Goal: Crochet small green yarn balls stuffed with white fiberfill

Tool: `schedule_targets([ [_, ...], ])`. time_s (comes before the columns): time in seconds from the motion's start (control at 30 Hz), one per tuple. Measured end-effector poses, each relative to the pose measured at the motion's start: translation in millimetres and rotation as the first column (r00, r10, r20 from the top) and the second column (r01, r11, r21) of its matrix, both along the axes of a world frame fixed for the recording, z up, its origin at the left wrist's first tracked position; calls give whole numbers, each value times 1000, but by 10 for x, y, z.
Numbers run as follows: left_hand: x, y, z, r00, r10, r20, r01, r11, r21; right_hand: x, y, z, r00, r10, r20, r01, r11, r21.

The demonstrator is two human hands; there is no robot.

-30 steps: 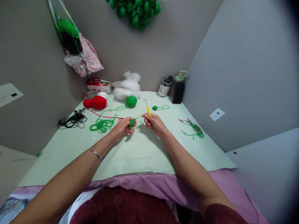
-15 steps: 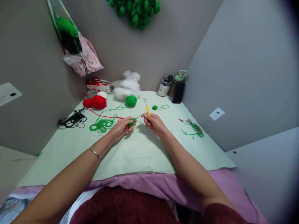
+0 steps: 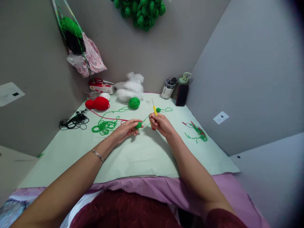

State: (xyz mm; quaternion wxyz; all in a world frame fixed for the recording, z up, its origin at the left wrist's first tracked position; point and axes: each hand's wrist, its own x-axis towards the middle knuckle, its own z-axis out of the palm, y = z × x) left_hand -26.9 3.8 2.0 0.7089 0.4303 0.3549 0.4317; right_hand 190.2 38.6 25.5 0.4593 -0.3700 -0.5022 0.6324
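Observation:
My left hand pinches a small green crocheted piece over the middle of the table. From it a green strand rises to my right hand, whose fingers are closed round a yellow-handled hook, its metal tip pointing up and away. Something red shows just under the right fingers, too hidden to name. Behind the left hand sits a green yarn ball, and loose green yarn lies in loops to its left. A small green piece with a tail rests behind the hook.
On the left are black cords, a red yarn bundle and a box. White stuffing stands at the back. A jar, a bottle and a dark phone are back right, yarn scraps at right.
My right hand has moved slightly right with the hook, and the red thing under it has come into view. My left hand and the green piece have shifted a little right.

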Motion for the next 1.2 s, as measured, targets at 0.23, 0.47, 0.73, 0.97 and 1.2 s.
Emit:
schedule_targets([
  [0.23, -4, -73, 28, 982, -186, -41, 185, 982, -33, 392, 278, 46, 943, -323, 85, 307, 938, 159],
  [0.47, 17, -59, 21, 984, -151, 94, 158, 985, -70, 731, 367, -21, 748, -577, 327, 482, 812, 330],
  [0.73, 20, 3, 33, 971, 13, 241, 9, 996, -91, 251, 95, 86, 836, -446, 319, 263, 837, 479],
  [0.97, 46, -11, 17, 970, 14, 243, 12, 995, -104, -251, -320, 23, 863, -134, 488, -118, 884, 452],
  [1.2, 68, -32, 25, 977, -20, 211, 38, 996, -83, -148, -200, 38, 893, -167, 419, -19, 914, 405],
])
